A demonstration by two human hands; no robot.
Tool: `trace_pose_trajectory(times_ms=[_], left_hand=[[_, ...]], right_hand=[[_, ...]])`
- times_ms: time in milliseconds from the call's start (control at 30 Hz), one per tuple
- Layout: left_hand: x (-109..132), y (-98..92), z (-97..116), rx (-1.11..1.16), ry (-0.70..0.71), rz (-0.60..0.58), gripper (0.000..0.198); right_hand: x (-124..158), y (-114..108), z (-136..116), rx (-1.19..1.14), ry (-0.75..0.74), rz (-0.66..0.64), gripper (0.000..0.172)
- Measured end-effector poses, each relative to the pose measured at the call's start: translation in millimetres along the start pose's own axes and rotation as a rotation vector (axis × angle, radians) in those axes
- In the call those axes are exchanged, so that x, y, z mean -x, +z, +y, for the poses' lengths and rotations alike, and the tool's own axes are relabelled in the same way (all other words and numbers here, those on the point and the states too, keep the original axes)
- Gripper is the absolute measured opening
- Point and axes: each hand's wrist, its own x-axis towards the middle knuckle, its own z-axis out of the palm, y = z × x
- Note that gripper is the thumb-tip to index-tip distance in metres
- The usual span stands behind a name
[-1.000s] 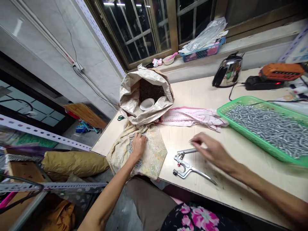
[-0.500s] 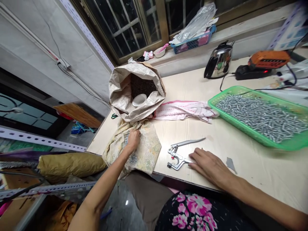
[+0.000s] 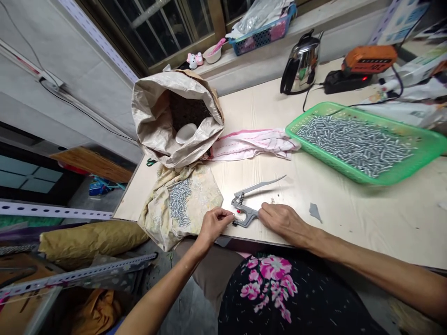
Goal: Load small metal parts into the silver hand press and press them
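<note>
A pair of grey metal pliers (image 3: 248,213) with a C-shaped jaw and a spring lies on the table, its long upper handle pointing away to the right. My right hand (image 3: 284,222) is closed around the end of the lower handle. Beside the jaw, my left hand (image 3: 214,227) has its fingertips pinched together; whatever is between them is too small to make out. To the left, a heap of small silvery metal pieces (image 3: 179,202) lies on a patterned cloth (image 3: 206,188).
A green basket (image 3: 324,165) full of similar metal pieces stands at the right. Behind the cloth, a woven sack (image 3: 150,107) holds dark material and a white bowl (image 3: 186,133). A pink-striped towel (image 3: 251,144), a kettle (image 3: 301,63) and an orange battery (image 3: 370,58) lie farther back.
My left hand has moved right, from the metal heap to the pliers' jaw, its fingertips pinched. My right hand has closed on the lower handle. The whole view has shifted.
</note>
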Motion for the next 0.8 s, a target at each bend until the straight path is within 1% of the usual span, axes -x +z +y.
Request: trace_pose_trajectory(times_ms=[167, 233, 333, 400, 533, 600, 667, 700, 733, 800], left_hand=[[-7, 8.9, -8, 0.013, 0.037, 0.028, 0.027], [-9, 10.8, -8, 0.005, 0.020, 0.016, 0.026], [-13, 10.8, -5, -0.069, -0.025, 0.004, 0.024], [-16, 8.4, -1, -0.123, -0.055, -0.036, 0.023], [-24, 2.2, 5, -0.166, -0.129, -0.195, 0.024], [-27, 0.6, 7, -0.189, -0.165, -0.236, 0.025], [-29, 0.0, 7, -0.204, -0.195, -0.258, 0.026], [-29, 0.1, 7, -0.205, -0.209, -0.264, 0.027], [-29, 0.2, 6, -0.203, -0.222, -0.269, 0.026], [-29, 0.8, 6, -0.197, -0.236, -0.265, 0.025]], right_hand=[[-5, -11, 2, 0.042, -0.047, -0.062, 0.028], [-7, -14, 3, 0.070, -0.059, -0.082, 0.029], [-7, -13, 6, 0.069, -0.066, -0.092, 0.028], [-6, -10, 7, 0.045, -0.061, -0.107, 0.027], [-3, -1, 7, 0.001, -0.019, -0.143, 0.024], [-3, -1, 8, -0.037, 0.022, -0.168, 0.023], [-4, -5, 11, -0.086, 0.066, -0.189, 0.018], [-5, -8, 14, -0.102, 0.088, -0.190, 0.018], [-6, -12, 18, -0.106, 0.112, -0.186, 0.031], [-7, -17, 28, -0.083, 0.162, -0.183, 0.075]])
